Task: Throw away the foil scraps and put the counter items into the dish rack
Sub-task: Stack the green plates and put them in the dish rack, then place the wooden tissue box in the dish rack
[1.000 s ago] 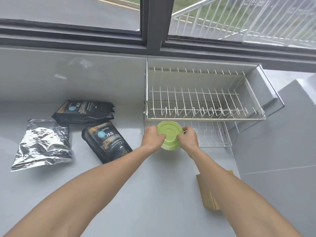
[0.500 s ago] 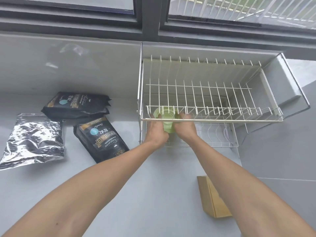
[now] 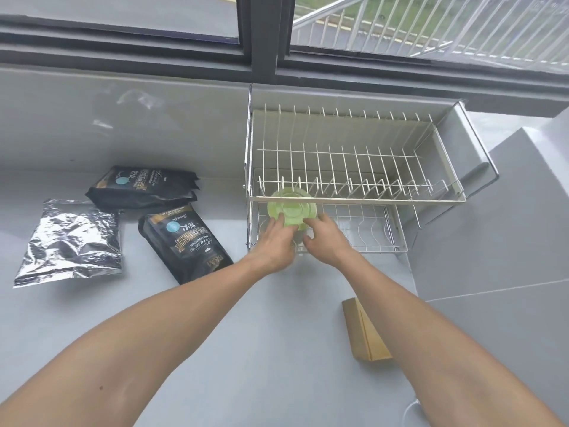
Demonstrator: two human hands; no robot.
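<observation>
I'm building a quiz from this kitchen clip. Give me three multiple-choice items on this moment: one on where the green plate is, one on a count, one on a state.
1. Where is the green plate?
A. flat on the counter
B. at the left end of the dish rack
C. on the window sill

2. How many black coffee bags lie on the counter?
A. one
B. two
C. four

3. What are the hands doing?
A. both are on the plate
B. only one touches it
C. both rest on the counter

Answers:
1 B: the plate stands tilted at the rack's left end, behind the upper tier's front rail.
2 B: one black coffee bag lies behind, another black coffee bag nearer.
3 A: the left hand and right hand have fingers at its lower edge.
</observation>
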